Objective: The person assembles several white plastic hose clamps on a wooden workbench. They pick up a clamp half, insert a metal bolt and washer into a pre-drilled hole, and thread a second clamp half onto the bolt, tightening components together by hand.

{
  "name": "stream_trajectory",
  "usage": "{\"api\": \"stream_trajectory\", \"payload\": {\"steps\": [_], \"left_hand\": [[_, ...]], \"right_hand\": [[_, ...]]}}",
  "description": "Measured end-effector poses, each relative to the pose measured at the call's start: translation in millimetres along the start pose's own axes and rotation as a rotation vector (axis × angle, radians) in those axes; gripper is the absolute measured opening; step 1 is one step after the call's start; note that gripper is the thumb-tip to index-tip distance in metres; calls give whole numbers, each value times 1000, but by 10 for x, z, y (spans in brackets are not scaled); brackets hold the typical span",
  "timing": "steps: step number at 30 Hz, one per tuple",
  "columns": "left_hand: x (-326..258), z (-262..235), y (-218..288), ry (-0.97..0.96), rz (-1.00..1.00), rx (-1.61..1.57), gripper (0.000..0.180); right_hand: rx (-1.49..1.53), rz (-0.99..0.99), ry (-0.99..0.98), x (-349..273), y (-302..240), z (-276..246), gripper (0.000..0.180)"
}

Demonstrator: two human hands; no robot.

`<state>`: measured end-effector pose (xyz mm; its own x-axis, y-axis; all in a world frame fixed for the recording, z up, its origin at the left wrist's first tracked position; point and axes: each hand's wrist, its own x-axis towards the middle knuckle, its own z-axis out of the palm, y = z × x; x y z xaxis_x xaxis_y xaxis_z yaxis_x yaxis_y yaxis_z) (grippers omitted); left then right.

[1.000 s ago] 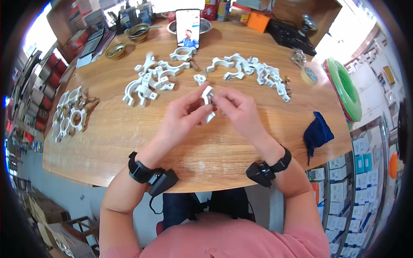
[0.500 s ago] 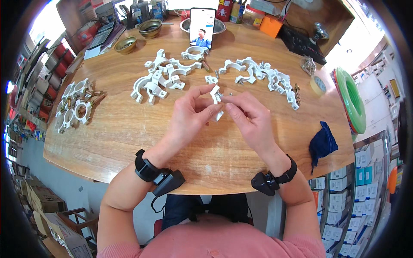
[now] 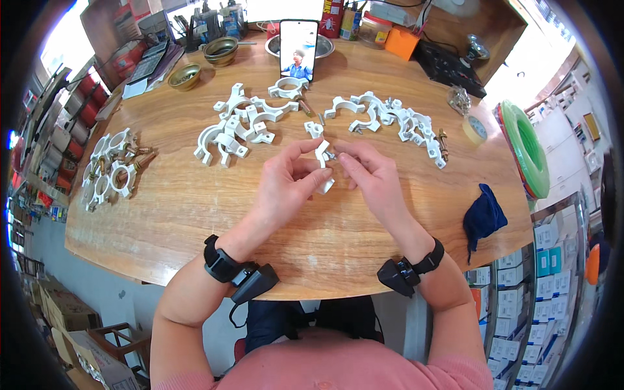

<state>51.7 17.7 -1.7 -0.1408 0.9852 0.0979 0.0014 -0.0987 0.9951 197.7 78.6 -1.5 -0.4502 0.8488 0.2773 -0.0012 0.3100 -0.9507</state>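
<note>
White plastic, a curved pipe clamp half (image 3: 323, 159), sits pinched between both hands just above the middle of the round wooden table (image 3: 195, 214). The left hand (image 3: 286, 185) wraps it from the left, thumb and forefinger closed on its upper part; the right hand (image 3: 367, 175) meets it from the right, fingertips pressed to a small metal screw (image 3: 331, 155) at its side. The piece stands roughly upright, long axis running near to far, its lower end showing under the left fingers; its middle is hidden by them.

Three heaps of like clamps lie about: one far left of the hands (image 3: 237, 123), one far right (image 3: 390, 120), one at the left rim with brassy bolts (image 3: 110, 169). Exact counts in each heap are hard to make out. One loose white piece (image 3: 314, 129) lies just beyond the hands.

Further off: one phone (image 3: 298, 40) propped upright, two brass bowls (image 3: 203, 62), one roll of tape (image 3: 475, 129), one dark blue cloth (image 3: 483, 218) at the right edge. Each wrist carries one black band
</note>
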Motion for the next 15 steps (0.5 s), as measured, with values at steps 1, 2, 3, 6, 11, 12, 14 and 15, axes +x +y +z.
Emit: {"api": "stream_trajectory", "payload": {"steps": [1,2,3,6,11,12,14,15], "left_hand": [[12,4,-3,-4,4,-4,38],[23,0,-16,4,-4,10,38],[26,-14,-31,18,-15,26,38],[56,0,-37,-7,-8,31,39],[70,28,-122,-6,-46,-32,40],[83,49,-139,-1,-43,-4,40],[39,62,-71,40,-43,49,40],[13,43,-90,71,-31,35,40]], "right_hand": [[-11,-34,-30,17,31,-12,13],[-17,-36,-27,9,25,-28,13],[28,-33,-3,-5,21,-27,14],[73,17,26,-3,-11,-42,15],[14,40,-19,-42,12,-20,18],[34,-11,6,-46,36,-42,17],[84,-62,36,-48,32,-22,17],[115,-60,45,-43,19,6,18]]}}
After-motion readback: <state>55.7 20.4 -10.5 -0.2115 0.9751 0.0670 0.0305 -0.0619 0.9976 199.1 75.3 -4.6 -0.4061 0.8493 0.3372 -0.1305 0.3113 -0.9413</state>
